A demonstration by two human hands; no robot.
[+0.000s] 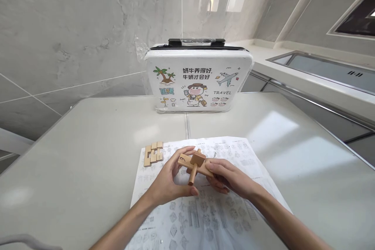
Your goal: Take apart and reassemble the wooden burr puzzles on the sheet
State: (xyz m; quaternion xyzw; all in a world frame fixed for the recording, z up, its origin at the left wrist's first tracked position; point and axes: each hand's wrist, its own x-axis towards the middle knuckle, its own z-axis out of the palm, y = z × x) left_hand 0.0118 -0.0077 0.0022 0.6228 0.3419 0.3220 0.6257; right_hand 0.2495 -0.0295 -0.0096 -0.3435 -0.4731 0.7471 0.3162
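Note:
Several interlocked wooden pieces form a cross-shaped assembly point(197, 160) held above a printed sheet. A round-looking peg points down toward me from its middle, and a dark mark shows on its left arm. My right hand point(230, 175) pinches the assembly's right end between thumb and fingers. Around its left side curves my left hand point(171, 177), fingers behind the left end and thumb stretched out below the peg. The printed sheet point(205, 218), covered in small diagrams, lies under both hands. On its upper left corner rest several flat, notched wooden pieces point(152, 153), side by side.
A white case point(199, 60) with cartoon pictures and a black handle stands in clear plastic at the back of the pale table point(88, 156). Behind are grey tiled walls. A counter with an inset glossy panel point(325, 70) is at the right.

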